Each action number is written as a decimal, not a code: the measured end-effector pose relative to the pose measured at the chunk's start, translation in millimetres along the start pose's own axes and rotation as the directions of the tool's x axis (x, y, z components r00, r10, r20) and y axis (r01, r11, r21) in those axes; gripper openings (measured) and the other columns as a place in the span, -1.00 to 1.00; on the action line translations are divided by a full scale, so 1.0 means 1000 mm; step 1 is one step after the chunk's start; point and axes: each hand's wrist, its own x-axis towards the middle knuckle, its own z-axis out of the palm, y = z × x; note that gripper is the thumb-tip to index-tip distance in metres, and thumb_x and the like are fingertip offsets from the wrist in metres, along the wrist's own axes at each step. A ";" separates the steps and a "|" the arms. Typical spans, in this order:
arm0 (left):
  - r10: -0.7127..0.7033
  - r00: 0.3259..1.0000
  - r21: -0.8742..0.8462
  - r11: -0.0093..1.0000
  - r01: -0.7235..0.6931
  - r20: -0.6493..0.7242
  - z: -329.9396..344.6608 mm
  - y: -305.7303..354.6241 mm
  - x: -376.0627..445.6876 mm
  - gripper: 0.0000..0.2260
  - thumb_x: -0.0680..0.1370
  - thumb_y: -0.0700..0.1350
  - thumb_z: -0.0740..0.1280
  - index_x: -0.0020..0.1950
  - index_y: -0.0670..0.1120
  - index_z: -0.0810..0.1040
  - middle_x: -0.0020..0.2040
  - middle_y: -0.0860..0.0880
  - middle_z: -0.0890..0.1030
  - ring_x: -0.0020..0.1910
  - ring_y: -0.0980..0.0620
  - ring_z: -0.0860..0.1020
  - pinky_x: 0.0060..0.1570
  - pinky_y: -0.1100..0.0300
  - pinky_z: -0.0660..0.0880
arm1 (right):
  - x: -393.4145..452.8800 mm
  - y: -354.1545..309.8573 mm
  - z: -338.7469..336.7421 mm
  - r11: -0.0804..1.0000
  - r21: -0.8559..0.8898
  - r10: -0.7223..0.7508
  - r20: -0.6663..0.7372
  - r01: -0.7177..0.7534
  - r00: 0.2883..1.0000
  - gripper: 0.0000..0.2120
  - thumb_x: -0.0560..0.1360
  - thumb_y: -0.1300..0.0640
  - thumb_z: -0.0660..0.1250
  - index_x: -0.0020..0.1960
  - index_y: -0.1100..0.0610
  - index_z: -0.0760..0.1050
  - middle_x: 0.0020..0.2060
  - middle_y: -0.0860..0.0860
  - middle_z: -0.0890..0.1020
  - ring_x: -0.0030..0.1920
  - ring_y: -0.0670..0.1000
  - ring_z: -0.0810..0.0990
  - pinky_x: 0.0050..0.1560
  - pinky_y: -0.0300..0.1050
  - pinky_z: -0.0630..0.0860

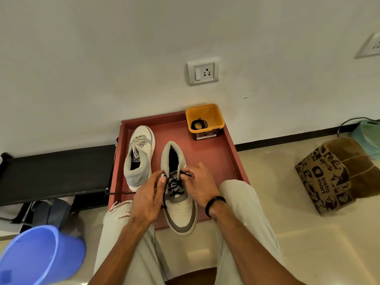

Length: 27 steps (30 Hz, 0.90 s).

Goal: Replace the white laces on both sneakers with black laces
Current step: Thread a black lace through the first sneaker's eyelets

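Note:
Two grey-and-white sneakers sit on a red tray. The left sneaker carries white laces and points away from me. The right sneaker points toward me and has a black lace crossed through its eyelets. My left hand pinches the lace at the shoe's left upper eyelets, and one loose end trails left off the tray. My right hand pinches the other lace end at the right upper eyelets. A second black lace lies coiled in a yellow tub at the tray's far right corner.
A blue bucket stands at the lower left. A black bench runs along the wall on the left. A printed cardboard bag sits on the floor at right. My knees flank the tray's near edge.

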 end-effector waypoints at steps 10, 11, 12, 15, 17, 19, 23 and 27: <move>-0.039 0.989 0.122 0.992 0.021 0.143 -0.021 -0.017 0.014 -0.84 0.62 -0.19 0.37 0.11 0.04 0.66 -0.16 0.16 0.67 -0.24 0.23 0.62 -0.25 0.41 0.53 | 0.004 -0.003 -0.007 0.959 0.256 0.169 -0.185 -0.118 0.968 -0.88 0.68 0.13 0.18 0.02 0.05 0.47 -0.03 -0.07 0.61 0.01 -0.04 0.56 0.01 -0.11 0.50; -0.037 0.991 0.119 0.993 0.022 0.131 -0.023 -0.020 0.016 -0.85 0.61 -0.18 0.40 0.11 0.02 0.68 -0.13 0.17 0.68 -0.21 0.25 0.63 -0.18 0.41 0.55 | 0.007 -0.003 -0.009 0.910 0.379 0.252 -0.188 -0.167 0.949 -0.87 0.69 0.11 0.18 0.04 0.07 0.49 -0.05 -0.05 0.66 0.00 -0.04 0.62 0.03 -0.08 0.54; -0.038 0.993 0.111 0.993 0.026 0.112 -0.024 -0.023 0.017 -0.86 0.60 -0.18 0.43 0.12 0.00 0.69 -0.10 0.16 0.69 -0.18 0.26 0.63 -0.13 0.44 0.55 | 0.009 -0.003 -0.011 0.839 0.505 0.331 -0.182 -0.201 0.926 -0.86 0.70 0.10 0.18 0.06 0.11 0.49 -0.06 -0.01 0.71 0.00 -0.02 0.66 0.08 -0.03 0.59; -0.080 0.996 0.061 0.995 0.077 0.050 -0.024 -0.028 0.019 -0.82 0.56 -0.24 0.47 0.14 -0.05 0.70 -0.04 0.10 0.70 -0.11 0.27 0.62 -0.03 0.46 0.55 | 0.011 -0.005 -0.021 0.403 0.900 0.442 -0.031 -0.168 0.896 -0.85 0.72 0.11 0.16 0.09 0.18 0.44 -0.05 0.15 0.74 0.01 0.12 0.72 0.12 0.04 0.63; -0.086 0.996 0.053 0.995 0.085 0.030 -0.024 -0.029 0.017 -0.79 0.56 -0.27 0.46 0.15 -0.06 0.70 -0.02 0.08 0.71 -0.09 0.26 0.62 0.05 0.36 0.59 | 0.011 -0.006 -0.030 0.073 0.992 0.425 0.062 -0.103 0.903 -0.88 0.72 0.16 0.15 0.07 0.17 0.42 -0.13 0.18 0.68 -0.10 0.16 0.70 0.04 0.06 0.64; -0.061 0.998 0.060 0.996 0.062 -0.017 -0.024 -0.029 0.014 -0.80 0.57 -0.28 0.44 0.17 -0.08 0.70 0.02 0.08 0.70 -0.08 0.29 0.59 0.02 0.51 0.51 | 0.011 -0.005 -0.033 -0.017 0.997 0.442 0.080 -0.081 0.893 -0.91 0.70 0.18 0.20 0.04 0.15 0.43 -0.28 0.10 0.56 -0.28 0.07 0.57 -0.05 0.06 0.61; -0.081 0.985 0.008 0.996 0.083 -0.149 -0.024 -0.026 0.009 -0.84 0.59 -0.20 0.45 0.15 -0.05 0.70 0.02 0.09 0.68 -0.06 0.30 0.59 -0.06 0.58 0.45 | 0.006 -0.008 -0.026 0.700 0.693 0.358 -0.132 -0.172 0.925 -0.87 0.60 0.04 0.40 0.07 0.07 0.55 -0.27 -0.06 0.53 -0.29 -0.08 0.47 -0.22 -0.23 0.53; -0.064 0.973 -0.036 0.998 0.058 -0.224 -0.021 -0.021 0.005 -0.84 0.60 -0.16 0.45 0.18 -0.05 0.68 0.04 0.10 0.66 -0.03 0.27 0.60 0.00 0.39 0.56 | -0.003 -0.006 -0.012 1.000 0.017 -0.002 -0.033 0.003 0.999 -0.89 0.61 0.04 0.38 0.08 0.01 0.65 -0.26 -0.23 0.45 -0.24 -0.20 0.43 -0.21 -0.35 0.32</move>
